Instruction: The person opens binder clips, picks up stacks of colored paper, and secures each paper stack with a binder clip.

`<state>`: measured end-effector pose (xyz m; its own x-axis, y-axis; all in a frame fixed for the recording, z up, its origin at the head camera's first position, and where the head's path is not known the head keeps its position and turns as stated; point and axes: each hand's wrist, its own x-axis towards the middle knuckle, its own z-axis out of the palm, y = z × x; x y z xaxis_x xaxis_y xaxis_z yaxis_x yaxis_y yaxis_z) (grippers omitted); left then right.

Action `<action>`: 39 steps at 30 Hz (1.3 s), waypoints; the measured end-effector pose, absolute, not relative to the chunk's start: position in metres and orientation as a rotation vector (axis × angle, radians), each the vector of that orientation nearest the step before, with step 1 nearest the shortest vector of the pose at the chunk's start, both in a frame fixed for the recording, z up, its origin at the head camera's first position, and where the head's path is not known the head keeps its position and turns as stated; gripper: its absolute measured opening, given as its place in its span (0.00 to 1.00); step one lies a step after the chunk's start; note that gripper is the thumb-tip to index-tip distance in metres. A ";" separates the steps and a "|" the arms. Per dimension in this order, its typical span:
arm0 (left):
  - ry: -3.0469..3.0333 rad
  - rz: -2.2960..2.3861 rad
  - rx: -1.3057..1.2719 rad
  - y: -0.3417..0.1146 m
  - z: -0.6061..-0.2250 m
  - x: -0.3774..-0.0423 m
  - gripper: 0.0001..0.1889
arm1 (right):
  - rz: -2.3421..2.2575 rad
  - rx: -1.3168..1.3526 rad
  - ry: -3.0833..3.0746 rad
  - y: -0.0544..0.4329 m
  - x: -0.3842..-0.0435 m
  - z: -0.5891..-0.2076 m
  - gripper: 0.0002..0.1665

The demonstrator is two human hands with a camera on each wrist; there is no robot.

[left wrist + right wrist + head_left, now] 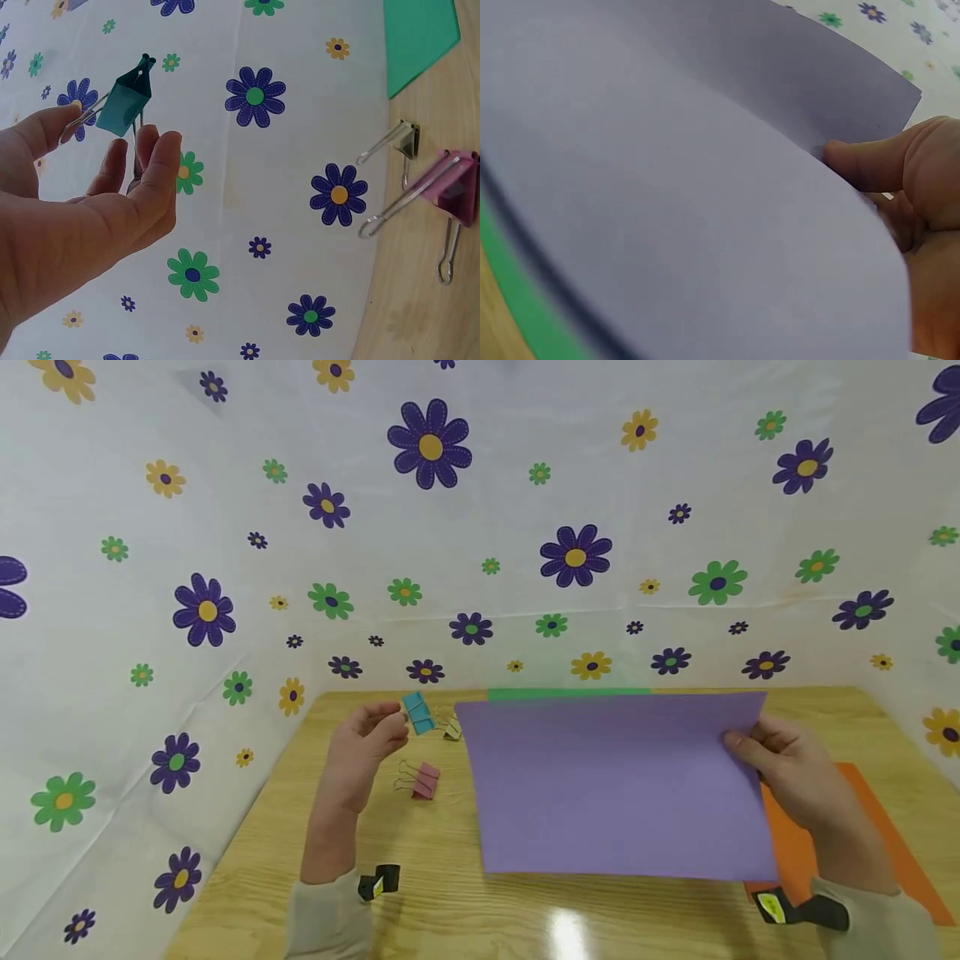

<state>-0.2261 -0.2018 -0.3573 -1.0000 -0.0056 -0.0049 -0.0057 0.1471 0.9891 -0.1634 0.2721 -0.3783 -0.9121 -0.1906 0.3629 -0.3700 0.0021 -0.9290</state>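
My left hand (363,752) is raised over the table's left side, pinching a blue binder clip (418,713) by its wire handles. The left wrist view shows the thumb on one handle of the clip (126,105) and fingers at the other; its mouth points away from the palm. My right hand (798,768) grips purple paper (615,785) at its right edge, thumb on the near face. The paper is held up off the table. In the right wrist view the purple paper (705,210) curves, with two layers visible near the thumb (866,161).
A pink binder clip (425,781) and a pale yellow binder clip (452,727) lie on the wooden table (262,877) near the left hand. Green paper (570,693) shows behind the purple paper. Orange paper (892,835) lies under the right forearm. Flowered cloth (502,510) surrounds the table.
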 end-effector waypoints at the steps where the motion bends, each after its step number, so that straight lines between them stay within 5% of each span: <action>1: 2.363 2.072 -0.005 -0.200 -0.356 -0.226 0.22 | 2.068 0.615 -2.085 0.273 -0.164 -0.377 0.24; 39: 2.284 2.219 0.183 -0.170 -0.347 -0.217 0.13 | 2.040 0.022 -1.760 0.255 -0.174 -0.372 0.15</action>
<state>-0.2165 -0.1696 -0.3473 -0.9922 0.0489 0.1144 0.1157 0.0259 0.9929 -0.1742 0.2548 -0.3718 -0.9016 0.3171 0.2943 -0.3377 -0.0907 -0.9369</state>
